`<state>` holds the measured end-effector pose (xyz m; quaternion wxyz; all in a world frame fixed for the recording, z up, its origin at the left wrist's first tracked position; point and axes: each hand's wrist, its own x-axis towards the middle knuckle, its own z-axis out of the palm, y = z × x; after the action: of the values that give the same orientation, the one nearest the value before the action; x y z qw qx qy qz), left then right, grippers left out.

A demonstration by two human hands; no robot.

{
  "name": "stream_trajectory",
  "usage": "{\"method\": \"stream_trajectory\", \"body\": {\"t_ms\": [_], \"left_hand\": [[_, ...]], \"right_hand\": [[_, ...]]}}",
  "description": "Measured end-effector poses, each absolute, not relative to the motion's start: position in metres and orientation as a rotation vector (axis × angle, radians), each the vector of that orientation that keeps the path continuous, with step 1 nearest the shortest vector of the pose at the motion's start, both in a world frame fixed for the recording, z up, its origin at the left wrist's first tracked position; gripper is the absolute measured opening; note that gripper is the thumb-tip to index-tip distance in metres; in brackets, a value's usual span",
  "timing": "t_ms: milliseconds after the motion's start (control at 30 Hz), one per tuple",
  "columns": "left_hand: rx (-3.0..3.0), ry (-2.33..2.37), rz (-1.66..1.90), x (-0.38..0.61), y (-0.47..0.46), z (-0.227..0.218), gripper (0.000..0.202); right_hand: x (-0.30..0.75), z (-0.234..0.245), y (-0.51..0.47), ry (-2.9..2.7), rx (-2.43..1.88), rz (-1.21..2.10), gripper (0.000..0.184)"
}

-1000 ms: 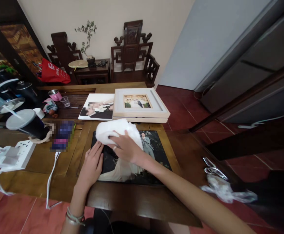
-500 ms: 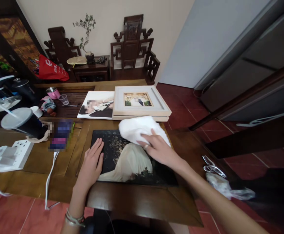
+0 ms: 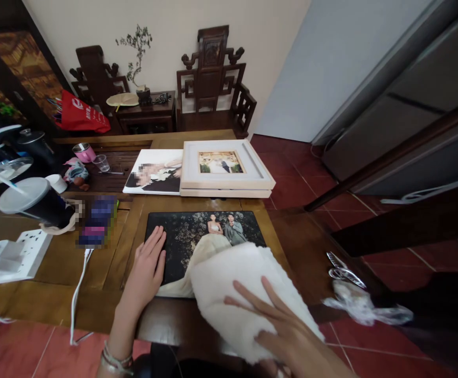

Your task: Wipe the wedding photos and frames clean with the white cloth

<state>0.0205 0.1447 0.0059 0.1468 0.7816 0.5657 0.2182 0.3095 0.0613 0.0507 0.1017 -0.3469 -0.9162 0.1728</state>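
Observation:
A dark photo panel point(image 3: 179, 239) of a couple in wedding clothes lies flat on the wooden table point(image 3: 126, 270). My left hand point(image 3: 149, 262) rests on the panel's left edge with its fingers stretched out, holding nothing. Under my right hand point(image 3: 274, 320) is a fluffy white cloth point(image 3: 224, 278), gripped with the fingers spread over its top. The cloth covers the panel's lower right part and hangs past the table's front edge. The couple's upper bodies show above the cloth.
Behind the panel lie stacked pale picture frames point(image 3: 229, 192) and a white-edged photo print point(image 3: 156, 173). To the left are a phone point(image 3: 98, 220) on a cable, a lidded cup point(image 3: 40, 205) and a power strip point(image 3: 32, 257). Scissors point(image 3: 344, 273) lie at right.
My right hand has drawn the white cloth from the panel's top right down toward the front edge, uncovering the couple. My left hand has stayed on the panel's left edge.

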Motion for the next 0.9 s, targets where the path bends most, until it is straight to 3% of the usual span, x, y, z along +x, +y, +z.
{"method": "stream_trajectory", "body": {"t_ms": [333,700,900], "left_hand": [[2.243,1.616,0.68,0.02,0.144,0.005,0.045],[2.243,1.608,0.695,0.02,0.145,0.004,0.046],[2.25,1.606,0.665,0.019,0.145,0.005,0.046]], "right_hand": [[0.296,0.032,0.189,-2.495,-1.251,0.398,0.03],[0.3,0.04,0.058,-2.65,-1.029,0.497,0.028],[0.317,0.04,0.083,-2.635,-1.067,0.521,0.028]]}}
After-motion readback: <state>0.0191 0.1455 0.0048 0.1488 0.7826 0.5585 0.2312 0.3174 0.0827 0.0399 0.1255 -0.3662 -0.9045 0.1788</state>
